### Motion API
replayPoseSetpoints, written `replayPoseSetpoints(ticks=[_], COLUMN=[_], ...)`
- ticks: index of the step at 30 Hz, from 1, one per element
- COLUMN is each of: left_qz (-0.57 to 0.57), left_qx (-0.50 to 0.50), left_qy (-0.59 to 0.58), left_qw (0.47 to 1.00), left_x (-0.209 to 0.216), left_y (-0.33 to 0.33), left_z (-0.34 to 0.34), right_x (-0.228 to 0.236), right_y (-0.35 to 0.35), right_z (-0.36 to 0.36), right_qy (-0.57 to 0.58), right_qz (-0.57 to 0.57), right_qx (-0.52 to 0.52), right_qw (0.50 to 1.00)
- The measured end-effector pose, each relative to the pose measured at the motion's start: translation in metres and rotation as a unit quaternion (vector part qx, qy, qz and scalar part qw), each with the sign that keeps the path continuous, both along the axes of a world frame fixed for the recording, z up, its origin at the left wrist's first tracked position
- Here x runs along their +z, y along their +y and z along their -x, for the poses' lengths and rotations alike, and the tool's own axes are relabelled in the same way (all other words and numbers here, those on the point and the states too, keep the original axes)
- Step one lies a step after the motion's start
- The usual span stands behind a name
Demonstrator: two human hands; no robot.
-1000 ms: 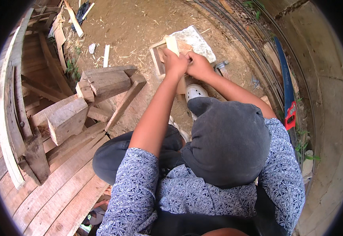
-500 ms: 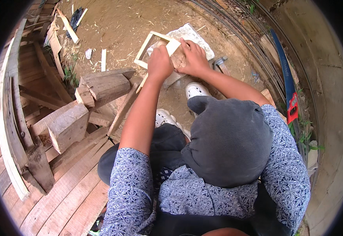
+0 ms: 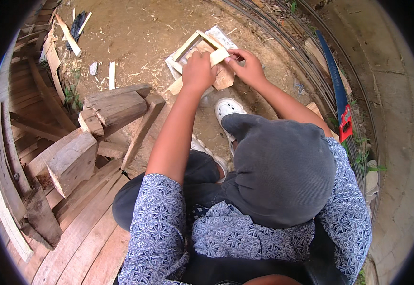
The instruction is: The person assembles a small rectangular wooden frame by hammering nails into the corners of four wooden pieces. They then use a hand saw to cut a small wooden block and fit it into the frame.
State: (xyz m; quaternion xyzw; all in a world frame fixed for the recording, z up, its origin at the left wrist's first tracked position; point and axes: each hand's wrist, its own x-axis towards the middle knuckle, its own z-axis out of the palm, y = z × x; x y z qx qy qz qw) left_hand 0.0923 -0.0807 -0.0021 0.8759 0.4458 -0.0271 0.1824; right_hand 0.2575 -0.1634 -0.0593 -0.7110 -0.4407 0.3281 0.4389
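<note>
A small rectangular frame of pale wood strips (image 3: 186, 44) rests over a white stone slab (image 3: 222, 35) and a brown wood block (image 3: 225, 79). My left hand (image 3: 199, 71) is closed over the frame's near side, gripping a pale wood strip (image 3: 175, 86) that runs along it and sticks out at the lower left. At the strip's right end, the thumb and fingers of my right hand (image 3: 248, 69) are pinched together. Whatever they hold, if anything, is too small to make out.
A handsaw (image 3: 334, 80) with a red handle leans along metal rods at the right. Several nails (image 3: 299, 87) lie on the ground. Heavy timber offcuts (image 3: 121, 108) and planks (image 3: 85, 237) fill the left side. My white shoe (image 3: 227, 108) is just below the block.
My right hand has drawn back from the block to the strip's right end, fingers now pinched. The frame has turned slightly over the slab. The hammer that lay right of the slab no longer shows there.
</note>
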Motion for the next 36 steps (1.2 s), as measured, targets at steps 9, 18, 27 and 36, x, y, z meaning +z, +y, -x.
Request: replayPoseSetpoints(ticks=[9, 18, 27, 36], left_qz=[-0.018, -0.057, -0.093, -0.097], left_qx=[0.028, -0.006, -0.052, -0.077], left_qy=[0.006, -0.079, -0.051, -0.032], left_qw=[0.999, 0.995, 0.993, 0.992], left_x=[0.01, -0.005, -0.003, 0.0], left_y=[-0.006, -0.012, -0.02, -0.031], left_z=[-0.001, -0.005, -0.014, -0.015], right_x=[0.005, -0.002, -0.015, -0.02], right_y=[0.017, 0.017, -0.006, -0.029], right_z=[-0.004, -0.013, -0.016, -0.018], right_qy=[0.04, 0.047, 0.071, 0.112], right_qz=[0.051, 0.124, 0.072, 0.04], right_qx=[-0.022, -0.015, -0.007, 0.005], right_qw=[0.998, 0.991, 0.995, 0.993])
